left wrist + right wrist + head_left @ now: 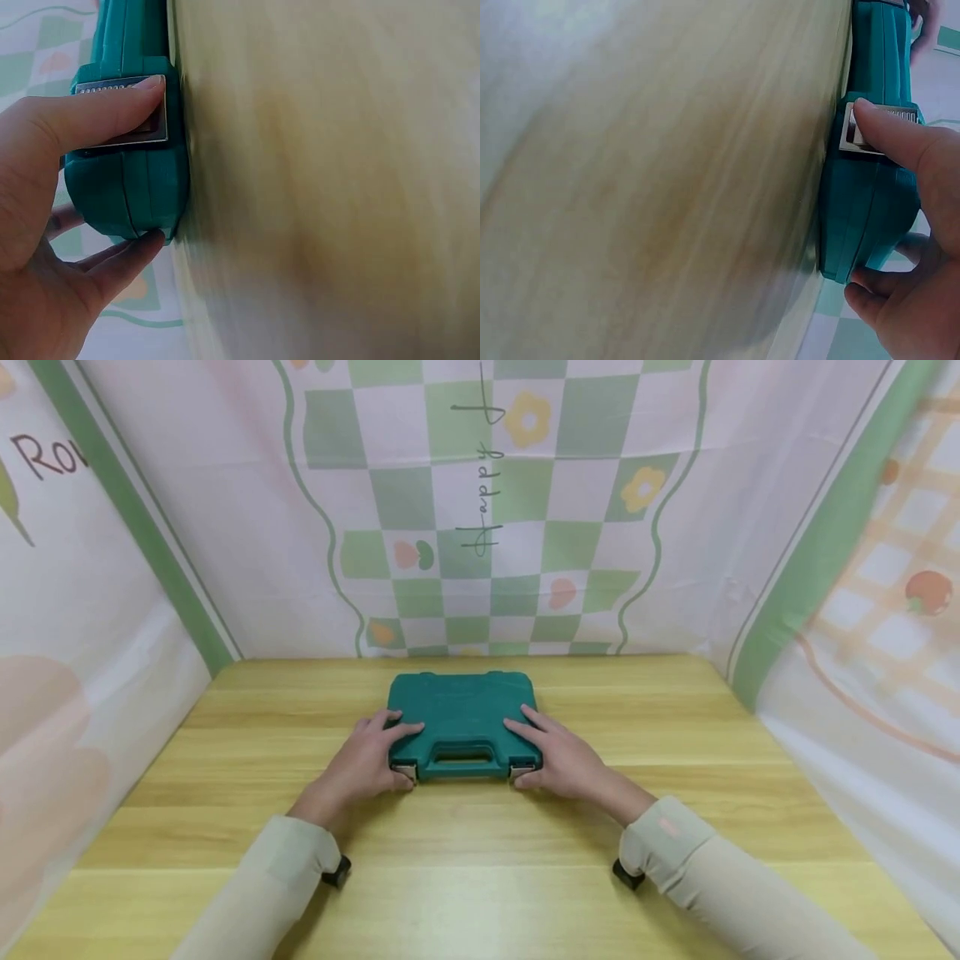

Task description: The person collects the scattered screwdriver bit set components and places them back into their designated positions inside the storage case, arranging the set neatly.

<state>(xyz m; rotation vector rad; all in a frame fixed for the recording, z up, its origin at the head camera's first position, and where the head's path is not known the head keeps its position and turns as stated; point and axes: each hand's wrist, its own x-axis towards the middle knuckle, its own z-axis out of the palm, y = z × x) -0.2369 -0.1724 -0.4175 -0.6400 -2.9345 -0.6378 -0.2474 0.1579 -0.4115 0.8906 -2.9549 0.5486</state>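
A teal plastic carrying case point(461, 702) lies closed on the table, its handle point(463, 772) facing the person. My left hand point(363, 764) grips its left front corner. In the left wrist view, the thumb point(112, 116) presses on a metal latch point(159, 127) while other fingers wrap the case's side. Opposite it, my right hand point(566, 764) holds the right front corner, fingers spread over the lid and side. The right wrist view has that thumb point(892, 135) on the second metal latch point(849, 137). Both latches are partly covered by the thumbs.
The wood-grain table point(465, 877) extends around the case. A curtain point(480, 510) with a green check print hangs behind the table's far edge, and more printed cloth point(127, 635) flanks both sides. Dark wrist devices point(337, 872) show below both cuffs.
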